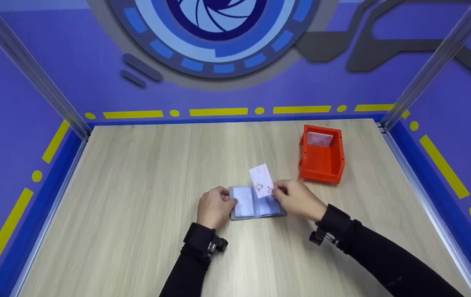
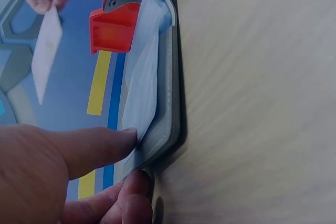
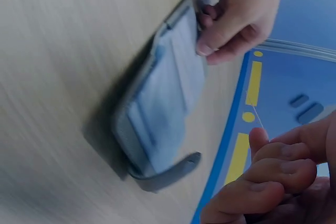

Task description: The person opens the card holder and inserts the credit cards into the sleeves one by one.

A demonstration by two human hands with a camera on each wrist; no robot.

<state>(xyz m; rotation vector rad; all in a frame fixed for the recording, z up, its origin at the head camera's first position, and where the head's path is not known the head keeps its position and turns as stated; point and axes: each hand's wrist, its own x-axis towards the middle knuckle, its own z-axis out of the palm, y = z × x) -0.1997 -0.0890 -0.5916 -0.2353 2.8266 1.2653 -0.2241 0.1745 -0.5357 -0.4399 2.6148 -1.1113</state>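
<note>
Both hands sit low in the centre of the head view, on either side of an open grey card holder (image 1: 256, 203) lying flat on the wooden table (image 1: 136, 214). Left hand (image 1: 214, 207) grips the holder's left edge, thumb on the clear sleeve and fingers curled under the cover. Right hand (image 1: 297, 199) pinches a white card (image 1: 261, 180) between thumb and fingertips, holding it tilted above the holder's right page; whether the card's lower corner touches the sleeve cannot be told. Printing on the card is too small to read. Both wrist views are blurred; in the right wrist view the card shows only as a thin edge. Black sleeves and wrist mounts cover both forearms, the right one cut off at the frame's lower right corner.

Beyond the right hand, toward the upper right, stands an orange bin (image 1: 322, 154), well apart from the holder. One more card (image 1: 320, 139) leans against its far wall; its lower part is hidden by the bin's depth.
</note>
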